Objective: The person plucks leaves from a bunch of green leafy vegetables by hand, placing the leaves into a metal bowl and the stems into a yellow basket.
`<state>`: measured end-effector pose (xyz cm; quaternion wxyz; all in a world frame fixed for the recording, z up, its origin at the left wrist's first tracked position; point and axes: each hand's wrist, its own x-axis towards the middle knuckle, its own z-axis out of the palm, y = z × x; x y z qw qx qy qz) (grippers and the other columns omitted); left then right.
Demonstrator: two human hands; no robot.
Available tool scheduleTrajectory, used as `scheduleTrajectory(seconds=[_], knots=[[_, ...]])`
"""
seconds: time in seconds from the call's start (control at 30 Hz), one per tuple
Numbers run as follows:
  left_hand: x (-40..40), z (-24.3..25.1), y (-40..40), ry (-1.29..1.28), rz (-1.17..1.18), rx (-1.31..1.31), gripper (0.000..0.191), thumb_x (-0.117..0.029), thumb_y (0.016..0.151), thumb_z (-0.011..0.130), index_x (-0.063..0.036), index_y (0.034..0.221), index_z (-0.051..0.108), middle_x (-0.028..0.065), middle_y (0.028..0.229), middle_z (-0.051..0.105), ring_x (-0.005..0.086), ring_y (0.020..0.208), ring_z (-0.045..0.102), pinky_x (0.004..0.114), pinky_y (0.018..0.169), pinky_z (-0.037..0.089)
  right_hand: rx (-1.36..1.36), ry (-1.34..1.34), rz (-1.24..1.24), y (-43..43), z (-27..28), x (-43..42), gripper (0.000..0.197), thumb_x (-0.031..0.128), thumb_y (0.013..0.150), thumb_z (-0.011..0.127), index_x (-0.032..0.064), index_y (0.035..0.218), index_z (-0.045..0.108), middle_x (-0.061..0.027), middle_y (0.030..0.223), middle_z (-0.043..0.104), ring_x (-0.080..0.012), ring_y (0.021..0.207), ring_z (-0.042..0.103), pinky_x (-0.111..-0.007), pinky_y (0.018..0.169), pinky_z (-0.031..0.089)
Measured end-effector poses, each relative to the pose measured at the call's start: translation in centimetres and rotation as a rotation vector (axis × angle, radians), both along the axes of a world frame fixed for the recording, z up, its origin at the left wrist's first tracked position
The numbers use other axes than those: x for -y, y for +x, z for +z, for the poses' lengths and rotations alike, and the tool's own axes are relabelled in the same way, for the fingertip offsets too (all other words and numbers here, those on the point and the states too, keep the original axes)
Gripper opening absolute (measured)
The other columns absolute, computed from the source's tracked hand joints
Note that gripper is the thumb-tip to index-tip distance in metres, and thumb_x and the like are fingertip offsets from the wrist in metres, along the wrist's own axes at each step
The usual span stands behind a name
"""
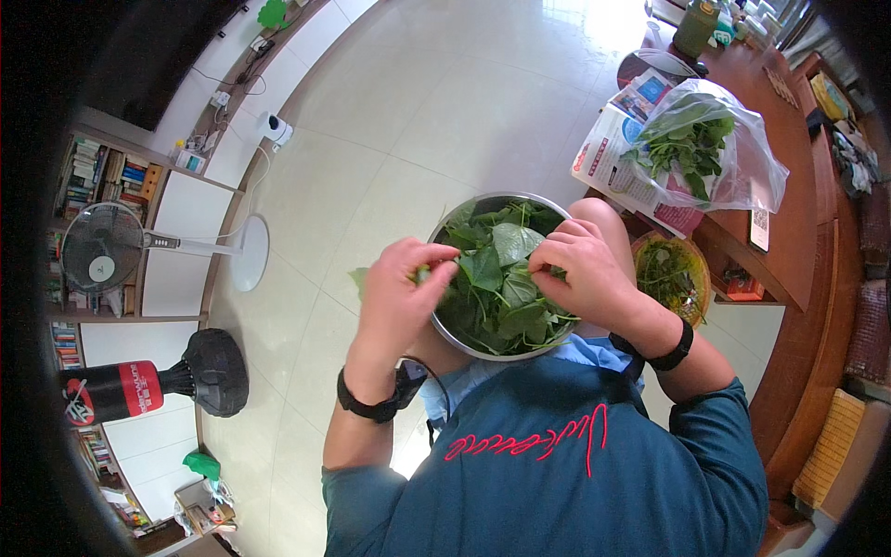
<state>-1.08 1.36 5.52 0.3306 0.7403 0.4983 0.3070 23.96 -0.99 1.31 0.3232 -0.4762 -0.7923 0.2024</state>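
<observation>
A round metal bowl (445,327) full of leafy greens (501,278) rests on my lap. My left hand (411,285) is over the bowl's left rim, thumb and forefinger pinched on a green stem (422,273). A blurred leaf (358,280) sticks out beyond the back of that hand. At the right side of the bowl, my right hand (578,268) has its thumb and fingertips pinched together on greens among the leaves. Its fingers partly hide what they grip.
To my right, a wooden table (779,237) bears a clear plastic bag (745,160) of greens, printed papers (605,153) and a phone (759,226). Below its edge stands a yellow basket (672,278) with stems. A fan (250,254) and a punching bag (216,372) stand left.
</observation>
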Motion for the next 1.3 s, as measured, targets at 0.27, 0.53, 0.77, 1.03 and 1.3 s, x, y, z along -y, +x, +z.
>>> scheduleTrajectory(seconds=[0.27,0.53,0.77,1.03,1.3], knots=[[1.5,-0.9,2.4,-0.285,-0.158,0.189,0.014,-0.012,0.088,0.068,-0.0017,0.096,0.068,0.0016,0.085,0.061,0.0093,0.079,0.056,0.023,0.070,0.043,-0.143,0.074,0.111,-1.3,1.2,-0.1,0.010,0.006,0.072,0.070,0.0088,0.078,0.062,-0.0031,0.076,0.062,-0.0234,0.081,0.057,-0.036,0.079,0.042],[1.4,-0.8,2.5,-0.509,-0.088,0.395,0.007,-0.008,0.089,0.065,-0.0021,0.093,0.065,-0.0024,0.084,0.061,0.0047,0.077,0.053,0.020,0.069,0.042,-0.363,-0.054,0.144,-2.0,1.6,-0.1,0.008,0.007,0.076,0.069,0.0079,0.080,0.062,-0.0053,0.078,0.062,-0.0255,0.081,0.058,-0.038,0.078,0.044],[1.0,-1.1,0.1,-0.202,-0.038,0.153,0.004,-0.006,0.086,0.067,-0.0038,0.083,0.065,-0.0023,0.084,0.061,0.0044,0.075,0.052,0.022,0.064,0.040,-0.752,-0.403,0.010,-0.3,3.3,-0.1,0.005,0.001,0.086,0.065,0.0004,0.088,0.061,-0.0038,0.089,0.063,-0.0115,0.084,0.057,-0.025,0.076,0.044],[1.3,1.2,-2.4,-0.273,0.164,0.307,0.005,-0.005,0.083,0.071,-0.0026,0.085,0.067,-0.0061,0.076,0.053,0.0023,0.066,0.042,0.020,0.059,0.033,-0.335,0.015,0.071,-1.9,-2.0,-0.7,0.009,0.008,0.078,0.070,0.0057,0.085,0.064,-0.0069,0.086,0.062,-0.0237,0.085,0.059,-0.033,0.074,0.047],[1.7,1.4,-2.0,-0.273,0.180,0.362,0.003,-0.004,0.085,0.071,-0.0045,0.086,0.069,-0.0083,0.071,0.052,0.0012,0.063,0.040,0.018,0.056,0.031,0.325,-0.042,0.357,-5.2,-6.0,1.7,0.012,0.018,0.073,0.070,0.0113,0.080,0.064,-0.0033,0.080,0.059,-0.0237,0.089,0.056,-0.039,0.079,0.041]])
